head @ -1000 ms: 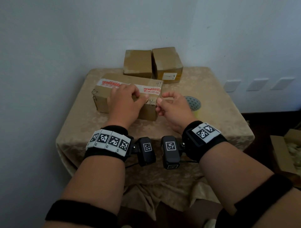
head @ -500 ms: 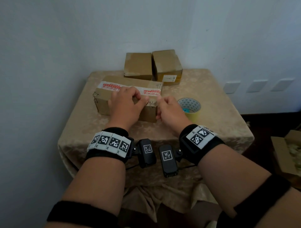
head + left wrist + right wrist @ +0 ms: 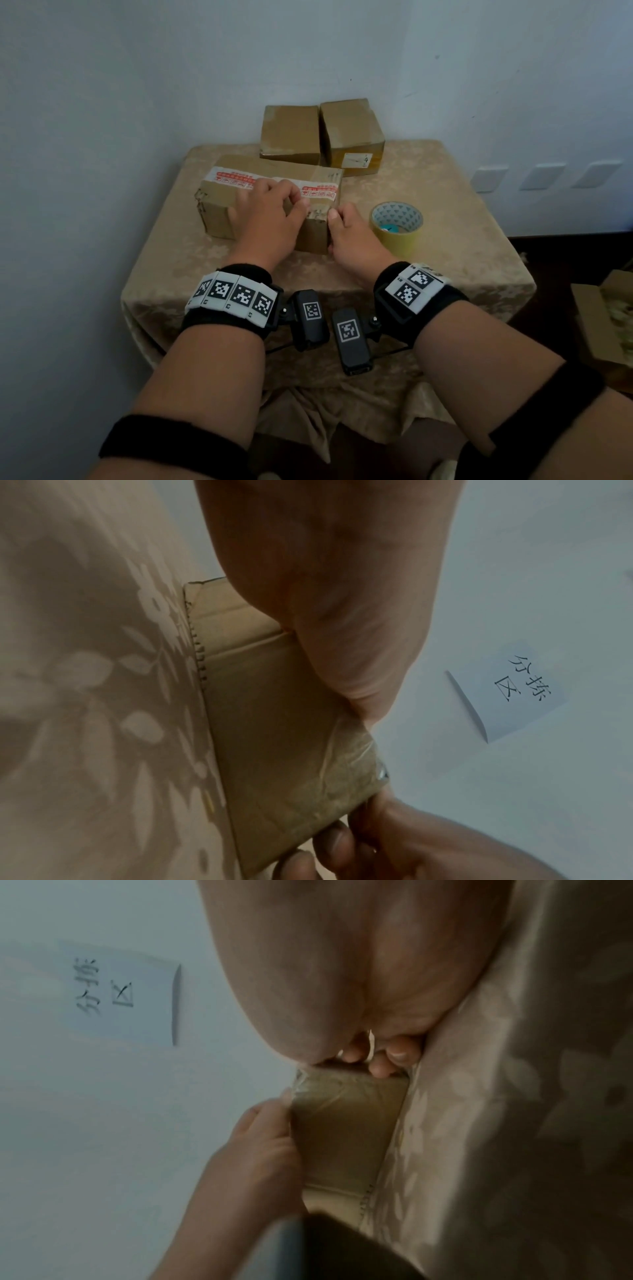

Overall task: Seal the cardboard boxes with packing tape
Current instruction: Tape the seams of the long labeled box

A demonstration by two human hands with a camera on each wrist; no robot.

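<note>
on the tablecloth [image 3: 445, 267], left hand [image 3: 267, 219] and right hand [image 3: 351, 240] clutch a worn tape-striped box [image 3: 219, 214].

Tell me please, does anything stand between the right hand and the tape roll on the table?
Nothing visible does. The tape roll stands on the tablecloth just right of the right hand, which holds the end of the long box; only bare cloth lies between them.

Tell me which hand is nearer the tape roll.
Right. The right hand grips the right end of the box, just left of the tape roll without touching it; the left hand holds the box's front, farther left.
</note>
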